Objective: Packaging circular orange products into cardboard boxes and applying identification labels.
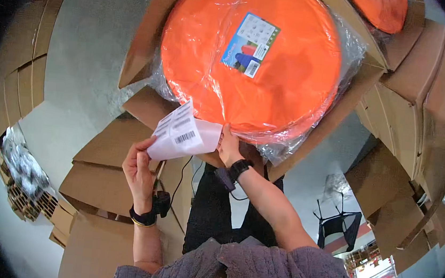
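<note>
A white sheet of barcode labels [184,133] is stretched between my two hands, its upper part curled so the printed barcodes face up. At its left edge my left hand [140,166] pinches the paper between thumb and fingers. My right hand [228,146] grips the sheet's right end, close to the near rim of the orange bundle. This large round orange bundle [286,86], wrapped in clear plastic, sits in an open cardboard box [337,115] in front of me. A printed product card [251,44] lies on top of it under the plastic.
Cardboard boxes [97,183] stand at my left, and more boxes [408,103] are stacked at my right. Another orange bundle [382,9] shows at the far right. A black folding stool [340,228] stands on the floor behind at right. Dark cables [179,183] hang near my left wrist.
</note>
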A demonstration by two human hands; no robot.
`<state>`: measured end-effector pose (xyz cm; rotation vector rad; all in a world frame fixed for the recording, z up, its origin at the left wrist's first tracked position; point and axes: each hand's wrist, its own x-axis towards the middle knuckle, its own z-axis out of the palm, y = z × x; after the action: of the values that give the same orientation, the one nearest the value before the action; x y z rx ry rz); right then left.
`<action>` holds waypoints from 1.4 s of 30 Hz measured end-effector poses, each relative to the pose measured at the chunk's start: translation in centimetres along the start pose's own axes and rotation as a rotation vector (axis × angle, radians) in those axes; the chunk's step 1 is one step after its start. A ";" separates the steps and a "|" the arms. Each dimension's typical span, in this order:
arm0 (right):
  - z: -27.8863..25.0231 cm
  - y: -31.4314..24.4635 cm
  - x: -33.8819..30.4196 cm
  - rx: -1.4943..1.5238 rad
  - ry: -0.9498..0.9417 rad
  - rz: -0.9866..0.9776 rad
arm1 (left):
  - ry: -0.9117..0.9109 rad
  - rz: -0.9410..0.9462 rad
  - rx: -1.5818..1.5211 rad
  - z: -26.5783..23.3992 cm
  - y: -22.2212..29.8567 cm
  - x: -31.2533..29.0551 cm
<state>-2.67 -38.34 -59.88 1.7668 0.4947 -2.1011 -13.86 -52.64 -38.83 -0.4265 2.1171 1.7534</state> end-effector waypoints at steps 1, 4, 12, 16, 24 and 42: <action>-0.5 -0.4 -0.5 0.004 -0.104 0.007 | 0.058 0.013 0.052 -0.2 -0.1 0.3; -1.5 -1.2 -2.1 0.034 -0.207 -0.003 | 0.173 -0.006 -0.083 -3.1 -0.7 3.5; -1.2 -1.4 0.8 0.494 -0.092 -0.094 | -0.152 0.041 -0.873 -0.1 -2.7 16.5; 0.5 -1.1 -0.2 0.601 -0.191 -0.103 | -0.148 -0.377 -0.657 1.7 -8.1 22.1; -1.0 -5.8 -8.7 0.154 -0.186 -0.403 | -0.227 -0.239 -0.068 0.2 -5.5 24.8; -35.3 -11.1 -11.6 0.298 0.239 -0.378 | -0.689 -0.477 -0.159 20.4 -9.5 25.0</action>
<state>24.38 -11.31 -53.70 2.2614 0.6519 -2.3215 -30.19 -34.44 -61.91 -0.2782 1.2795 1.4975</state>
